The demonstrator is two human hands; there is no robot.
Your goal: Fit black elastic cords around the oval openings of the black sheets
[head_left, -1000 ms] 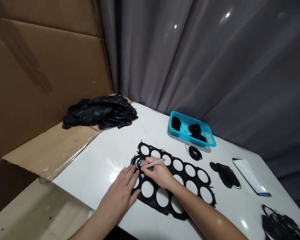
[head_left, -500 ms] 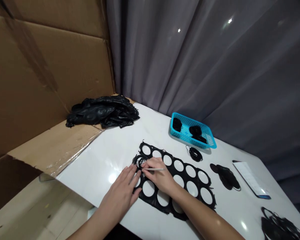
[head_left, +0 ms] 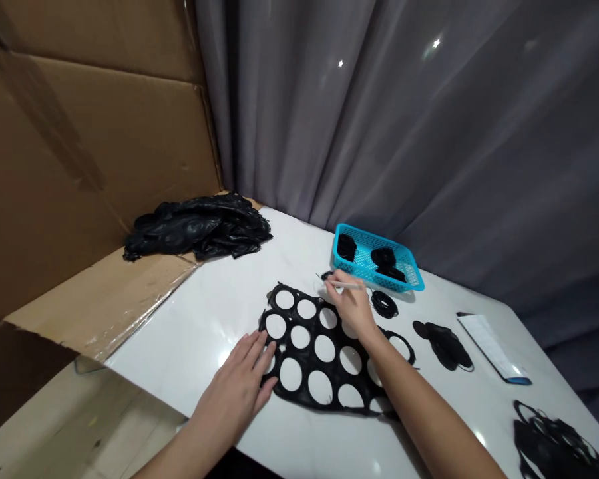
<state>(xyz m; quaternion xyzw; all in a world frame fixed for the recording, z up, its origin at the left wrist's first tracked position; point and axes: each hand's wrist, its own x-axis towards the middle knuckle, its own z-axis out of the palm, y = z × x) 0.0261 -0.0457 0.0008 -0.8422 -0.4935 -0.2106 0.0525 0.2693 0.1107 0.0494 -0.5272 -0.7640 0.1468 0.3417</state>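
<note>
- A glossy white table is filling the middle of the view, with a pleated grey curtain hanging behind it.
- A tall brown cardboard panel is standing at the left, and a flat cardboard flap is lying below it; a crumpled heap of shiny black sheeting is resting partly on the flap and partly on the table.
- A pale floor is showing at lower left.
- A flat black sheet with rows of large round holes is lying on the table in front of the person.
- The left hand is lying palm down, fingers extended, its fingertips touching the sheet's left edge.
- The right hand is pinching a slim white stick above the sheet's far edge; a small dark bit is showing at its fingertips, too small to make out.
- A turquoise perforated plastic basket is standing beyond that hand, holding black bundles.
- A coil of thin black rings is lying just beside the basket.
- Farther right, rounded flat black pieces, a clipboard with white paper and a tangled black pile are lying apart.
</note>
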